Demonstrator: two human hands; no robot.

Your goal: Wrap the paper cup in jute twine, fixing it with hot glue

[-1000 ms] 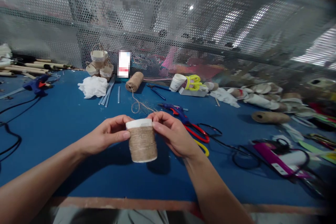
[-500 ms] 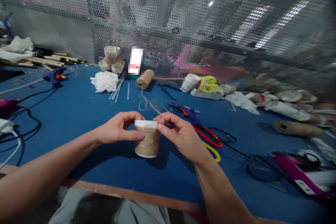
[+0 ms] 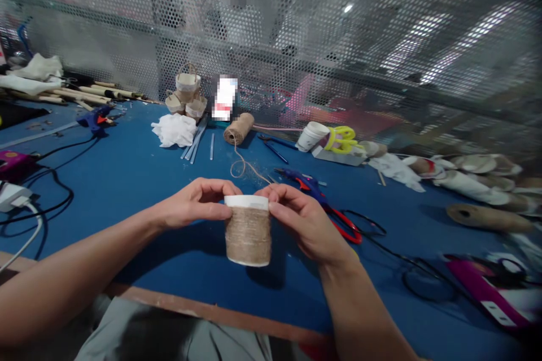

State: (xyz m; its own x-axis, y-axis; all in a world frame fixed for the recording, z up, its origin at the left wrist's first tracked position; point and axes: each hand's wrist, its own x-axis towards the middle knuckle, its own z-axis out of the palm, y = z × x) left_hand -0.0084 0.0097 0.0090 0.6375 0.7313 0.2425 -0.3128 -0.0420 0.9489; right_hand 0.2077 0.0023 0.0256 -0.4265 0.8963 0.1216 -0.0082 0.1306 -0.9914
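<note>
white cup wrapped in brown jute twine (image 3: 248, 234), with a bare rim, is held up off the blue desk (image 3: 190, 254), about upright, its long axis nearly vertical and its open end up. it lies between the two hands, touching both, so neither is clearly nearer. the fingers of the left hand (image 3: 197, 203) are nearly closed on its left side, thumb in front just below the rim, the rest curled behind. the fingers of the right hand (image 3: 313, 223) are drawn together at the right of the rim, the thumb against it; a thin brown strand (image 3: 256, 171) reaches them, but i cannot tell how firmly they pinch it. just beyond that hand are red looped handles (image 3: 351, 231) and a blue glue gun with a red trigger (image 3: 305, 182). farther off, the strand leads back to a brown jute spool (image 3: 239, 128) on its side, between clear glue sticks (image 3: 199, 138) and blue-handled pliers (image 3: 274, 151). at the back, small stacked pale cups (image 3: 187, 90) stand before a perforated metal screen (image 3: 105, 0).
</note>
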